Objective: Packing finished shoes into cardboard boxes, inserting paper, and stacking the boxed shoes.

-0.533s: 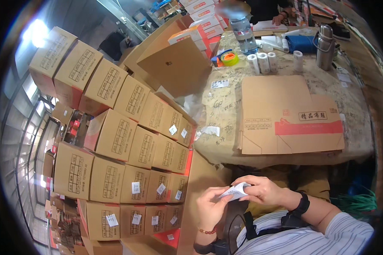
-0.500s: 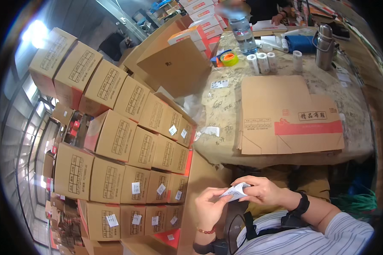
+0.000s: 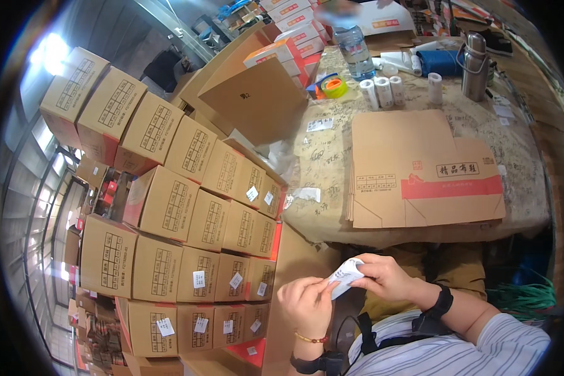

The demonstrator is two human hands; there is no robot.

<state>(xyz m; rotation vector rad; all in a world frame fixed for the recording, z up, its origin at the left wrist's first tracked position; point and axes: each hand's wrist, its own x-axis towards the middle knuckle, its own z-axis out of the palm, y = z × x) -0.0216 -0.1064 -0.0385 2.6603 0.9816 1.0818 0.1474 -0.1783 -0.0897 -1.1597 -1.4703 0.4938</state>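
Both hands meet low in the head view over my lap, holding a small white paper label (image 3: 346, 276) between them. My left hand (image 3: 306, 305), with a bead bracelet on its wrist, pinches the label's lower end. My right hand (image 3: 385, 276), with a black band on its wrist, grips the upper end with thumb and fingers. Just ahead of the hands lies a stack of flattened brown cartons with a red stripe (image 3: 420, 172) on the cloth-covered table (image 3: 319, 150).
A tall wall of stacked brown cartons with small white stickers (image 3: 188, 219) stands at my left. On the table's far side stand white label rolls (image 3: 382, 91), a tape roll (image 3: 334, 86), a water bottle (image 3: 355, 47) and a steel flask (image 3: 475, 57). An open carton (image 3: 257, 94) leans behind the stack.
The hands have stayed in nearly the same spot; the fingers have shifted slightly on the white label.
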